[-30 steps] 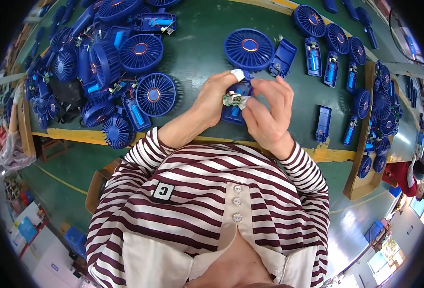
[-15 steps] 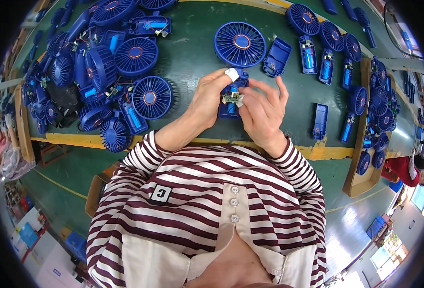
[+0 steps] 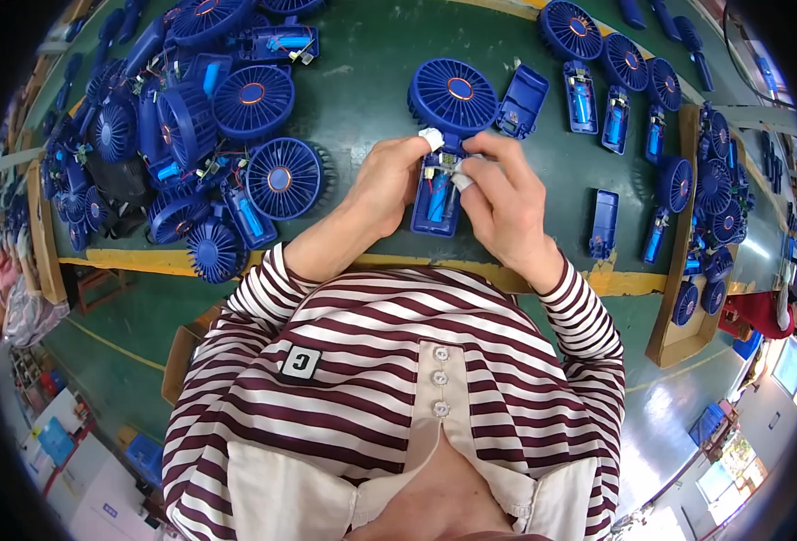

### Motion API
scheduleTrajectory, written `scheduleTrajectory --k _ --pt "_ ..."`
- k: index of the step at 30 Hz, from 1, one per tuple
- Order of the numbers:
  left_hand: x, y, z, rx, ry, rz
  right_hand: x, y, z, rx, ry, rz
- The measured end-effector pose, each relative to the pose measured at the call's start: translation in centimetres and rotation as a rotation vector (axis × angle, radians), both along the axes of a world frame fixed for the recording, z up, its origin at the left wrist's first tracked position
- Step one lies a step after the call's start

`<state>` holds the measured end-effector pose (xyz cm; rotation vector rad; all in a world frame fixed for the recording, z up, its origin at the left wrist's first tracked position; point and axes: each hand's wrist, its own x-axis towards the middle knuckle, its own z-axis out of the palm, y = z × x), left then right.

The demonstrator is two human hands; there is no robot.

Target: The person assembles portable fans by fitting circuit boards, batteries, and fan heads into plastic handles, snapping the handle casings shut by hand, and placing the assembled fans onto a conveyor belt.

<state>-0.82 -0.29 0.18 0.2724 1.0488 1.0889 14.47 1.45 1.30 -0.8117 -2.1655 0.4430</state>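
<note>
A blue handheld fan (image 3: 437, 212) lies before me, its round grille pointing away and its handle uncovered. Inside the handle are a light-blue battery, thin wires and a small circuit board (image 3: 443, 163) near the neck. My left hand (image 3: 387, 187) is closed on the left side of the handle, thumb by the neck. On the other side, my right hand (image 3: 509, 200) has its fingers bent against the neck and board edge. White wraps cover a fingertip on each hand. An empty-looking blue handle cover (image 3: 523, 101) lies right of the grille.
A large heap of blue fans (image 3: 186, 126) fills the left of the green table (image 3: 353, 81). Several opened fans (image 3: 581, 99) line the right, near another loose cover (image 3: 604, 223). A cardboard tray (image 3: 672, 326) holding fans juts over the table's yellow front edge.
The circuit board, raised and tilted before, now sits lower in the handle, leaving the battery in view. The fan has come slightly nearer me. My right hand has shifted its fingers toward the neck.
</note>
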Motion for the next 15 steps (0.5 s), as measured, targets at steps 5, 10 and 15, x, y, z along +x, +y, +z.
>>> scheduleTrajectory --k 5,10,15 --pt "-0.3 0.1 0.9 0.026 -0.057 -0.026 0.1 0.6 0.3 -0.283 0.174 -0.006" --pt "-0.5 0.1 1.1 0.046 -0.109 -0.061 0.1 0.8 0.5 -0.4 0.157 0.031" --pt "-0.6 0.1 0.2 0.003 -0.08 -0.049 0.1 1.1 0.2 -0.261 0.058 0.049"
